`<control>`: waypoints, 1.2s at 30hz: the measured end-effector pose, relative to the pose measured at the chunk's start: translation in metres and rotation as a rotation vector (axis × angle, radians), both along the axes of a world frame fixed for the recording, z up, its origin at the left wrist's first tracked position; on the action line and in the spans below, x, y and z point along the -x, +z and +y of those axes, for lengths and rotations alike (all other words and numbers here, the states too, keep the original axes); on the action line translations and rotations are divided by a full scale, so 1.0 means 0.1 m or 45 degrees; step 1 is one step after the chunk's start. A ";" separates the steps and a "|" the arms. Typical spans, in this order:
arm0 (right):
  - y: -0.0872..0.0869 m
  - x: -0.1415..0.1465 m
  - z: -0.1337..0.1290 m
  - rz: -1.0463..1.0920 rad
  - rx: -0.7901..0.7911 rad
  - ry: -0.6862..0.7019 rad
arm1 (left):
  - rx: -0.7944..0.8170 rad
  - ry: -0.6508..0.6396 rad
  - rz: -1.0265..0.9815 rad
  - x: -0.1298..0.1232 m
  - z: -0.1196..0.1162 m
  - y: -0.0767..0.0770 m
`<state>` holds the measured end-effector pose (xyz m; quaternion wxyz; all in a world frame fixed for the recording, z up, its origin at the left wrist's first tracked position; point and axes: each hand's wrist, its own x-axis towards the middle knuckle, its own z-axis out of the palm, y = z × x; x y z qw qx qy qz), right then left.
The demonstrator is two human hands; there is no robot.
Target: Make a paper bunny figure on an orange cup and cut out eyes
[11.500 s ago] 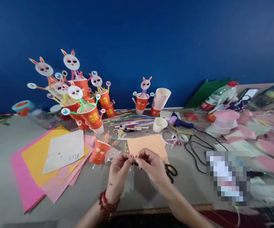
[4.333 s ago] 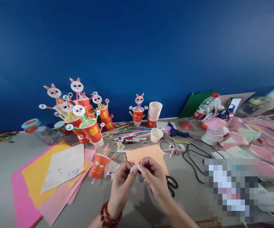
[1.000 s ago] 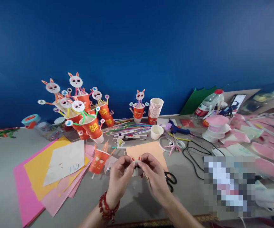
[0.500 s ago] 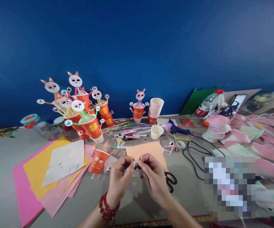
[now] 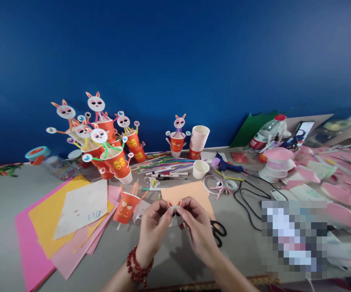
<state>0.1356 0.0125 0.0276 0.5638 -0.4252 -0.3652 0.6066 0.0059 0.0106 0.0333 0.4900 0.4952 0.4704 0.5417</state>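
Note:
Both hands meet at the middle front, above the grey table. A small white paper rabbit head [image 5: 175, 221] with orange-edged ears is pinched between them. My left hand [image 5: 157, 223], below a red bead bracelet [image 5: 138, 269], has thumb and fingers closed at its left ear. My right hand [image 5: 195, 223] closes the same way at the right ear. Thumbs cover much of the head; dark eyes partly show beneath. Scissors [image 5: 219, 234] with black handles lie beside my right hand. Left of my left hand, a red paper cup [image 5: 125, 207] with orange strips leans on the table.
Red cups with rabbit heads [image 5: 119, 162] stand at back left, one [image 5: 177, 142] alone nearer the middle. A cup stack [image 5: 199, 140], glue gun [image 5: 228, 164] and black cable [image 5: 244, 202] lie behind and right. Coloured paper [image 5: 38, 227] covers the left; pink pieces [image 5: 342, 192] crowd the right.
Almost nothing differs. Both hands keep their pinch on the rabbit head, and the view has shifted very slightly.

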 end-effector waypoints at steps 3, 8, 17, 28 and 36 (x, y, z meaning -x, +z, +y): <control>0.02 -0.01 -0.01 0.036 0.006 0.031 | 0.003 0.010 0.006 0.01 0.00 -0.01; -0.02 -0.02 -0.04 0.026 -0.035 0.081 | -0.028 0.057 0.030 0.02 0.03 0.03; -0.10 -0.01 -0.02 0.075 -0.027 0.087 | -0.001 0.002 -0.119 0.04 -0.01 0.00; -0.07 -0.02 -0.04 0.134 0.006 0.035 | 0.050 0.036 -0.299 0.03 -0.01 -0.05; -0.22 -0.11 0.02 0.093 0.037 -0.106 | 0.051 0.043 -0.287 0.04 -0.01 -0.07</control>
